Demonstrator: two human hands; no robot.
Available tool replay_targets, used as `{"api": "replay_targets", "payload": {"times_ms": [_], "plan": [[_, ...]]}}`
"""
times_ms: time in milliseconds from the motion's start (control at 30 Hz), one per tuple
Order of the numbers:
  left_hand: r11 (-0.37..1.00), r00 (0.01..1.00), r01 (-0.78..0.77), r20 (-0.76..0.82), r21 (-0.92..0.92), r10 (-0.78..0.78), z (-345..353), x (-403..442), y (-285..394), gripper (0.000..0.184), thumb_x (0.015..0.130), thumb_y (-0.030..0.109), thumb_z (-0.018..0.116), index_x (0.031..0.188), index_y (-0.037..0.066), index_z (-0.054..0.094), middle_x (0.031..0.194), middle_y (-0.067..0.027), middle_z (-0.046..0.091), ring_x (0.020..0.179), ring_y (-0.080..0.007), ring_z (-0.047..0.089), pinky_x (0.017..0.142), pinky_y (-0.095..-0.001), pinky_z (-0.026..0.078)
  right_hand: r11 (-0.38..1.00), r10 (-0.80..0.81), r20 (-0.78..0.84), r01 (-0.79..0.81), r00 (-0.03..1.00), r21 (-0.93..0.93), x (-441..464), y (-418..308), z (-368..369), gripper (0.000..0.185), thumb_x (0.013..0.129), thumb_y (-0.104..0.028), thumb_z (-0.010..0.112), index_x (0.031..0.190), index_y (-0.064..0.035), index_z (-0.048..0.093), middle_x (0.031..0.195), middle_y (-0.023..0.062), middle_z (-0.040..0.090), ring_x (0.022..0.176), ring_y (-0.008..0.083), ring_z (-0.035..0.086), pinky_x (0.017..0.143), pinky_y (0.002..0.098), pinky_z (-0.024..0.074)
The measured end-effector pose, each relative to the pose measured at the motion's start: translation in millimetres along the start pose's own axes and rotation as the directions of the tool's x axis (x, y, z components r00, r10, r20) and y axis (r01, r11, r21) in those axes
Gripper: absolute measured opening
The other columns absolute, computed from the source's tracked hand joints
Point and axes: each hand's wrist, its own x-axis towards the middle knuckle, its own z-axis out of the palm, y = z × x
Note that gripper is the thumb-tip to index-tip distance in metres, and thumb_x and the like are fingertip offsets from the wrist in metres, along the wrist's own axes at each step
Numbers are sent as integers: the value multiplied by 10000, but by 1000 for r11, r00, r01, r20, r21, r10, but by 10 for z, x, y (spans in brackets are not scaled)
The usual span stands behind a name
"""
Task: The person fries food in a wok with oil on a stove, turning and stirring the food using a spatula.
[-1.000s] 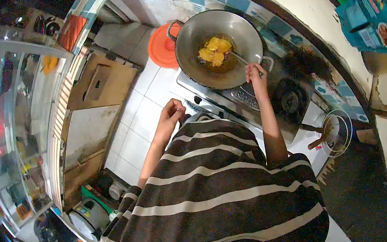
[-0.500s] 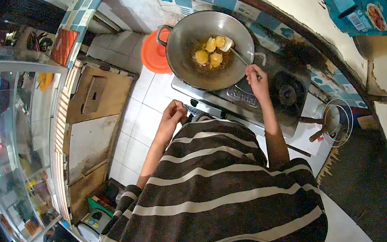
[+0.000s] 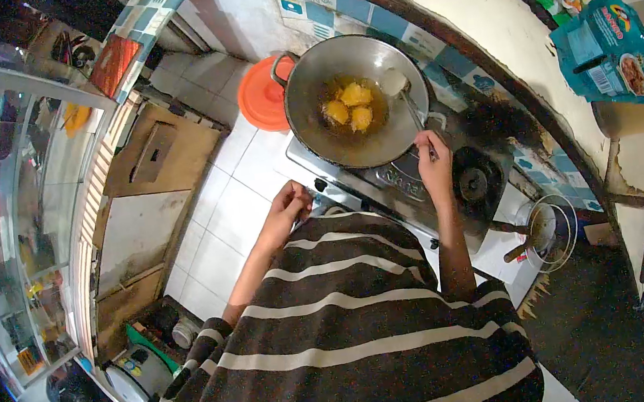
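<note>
R hand [image 3: 434, 157] had fingers wrapped tight round spatula [image 3: 413, 109], which reached into pan [image 3: 314, 81] right of fried food [image 3: 356, 95], L hand [image 3: 288, 210] hung nr stove [image 3: 402, 178], fingers curled (couldn't tell if holding sth)

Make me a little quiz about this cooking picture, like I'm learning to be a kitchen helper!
1. True or false: the person's right hand holds the spatula by its handle.

2. Pick one: the big pouch at the picture's upper right is mostly
A) pink
B) blue-green
C) black

3. Fill the gap: the yellow food sits inside the metal ____.

Key:
1. True.
2. B, blue-green.
3. Wok.
</note>
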Motion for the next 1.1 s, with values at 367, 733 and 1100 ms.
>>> {"api": "replay_targets", "payload": {"times_ms": [367, 733, 1100], "plan": [[998, 995, -36, -97, -57, 30, 30, -1, 77, 79, 858, 47, 477, 861, 99, 417, 752, -4, 465, 685, -94, 429, 602, -226, 360, 907, 266, 58, -270, 962, 324, 18, 293, 195, 143, 912, -118, 520, 834, -32, 604, 765, 3, 603, 678, 91, 531, 632, 243, 432], [997, 987, -72, -141, 11, 72, 71, -156, 62, 80, 931, 148, 494, 885, 98, 453, 729, 22, 420, 648, -84, 376, 591, -223, 319, 996, 72, 84, -77, 994, 53, 170, 2, 215, 158, 897, -98, 480, 788, -18, 562, 702, 32, 565, 600, 111, 501, 587, 265, 414], [998, 986, -56, -160, -9, 54, 121, -184, -11, 63, 933, 105, 492, 907, 91, 436, 752, 4, 462, 684, -89, 418, 606, -230, 352, 995, 103, 93, -102, 990, -23, 258, -100, 185, 172, 871, -162, 528, 808, -19, 600, 782, 103, 641, 754, 229, 605, 717, 322, 460]]}}
